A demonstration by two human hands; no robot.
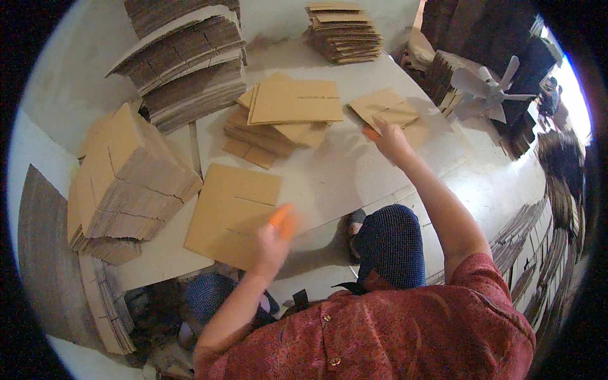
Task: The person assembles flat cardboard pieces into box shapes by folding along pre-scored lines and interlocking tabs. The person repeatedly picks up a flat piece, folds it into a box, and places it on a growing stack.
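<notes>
Our left hand [271, 246] blurs at the right edge of the flat cardboard sheet [218, 209]; we cannot tell whether it holds or wears the orange thing [283, 220] there. Our right hand [394, 144] is at the folded cardboard piece [380, 105] on the right of the desk [329, 183], its grip also unclear. Since the sheet seems to overhang the near edge, a stray push could drop it; a bump could slide the skewed pile [294, 109]

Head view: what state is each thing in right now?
Large cardboard sheet, lying flat
Right cardboard piece, partly hidden by right hand
Middle cardboard pile, stacked askew
Back cardboard stack, edges uneven
Left cardboard bundle, closely stacked
Left hand, blurred, grip unclear
Right hand, grip unclear
Fan, blades individually visible
</notes>
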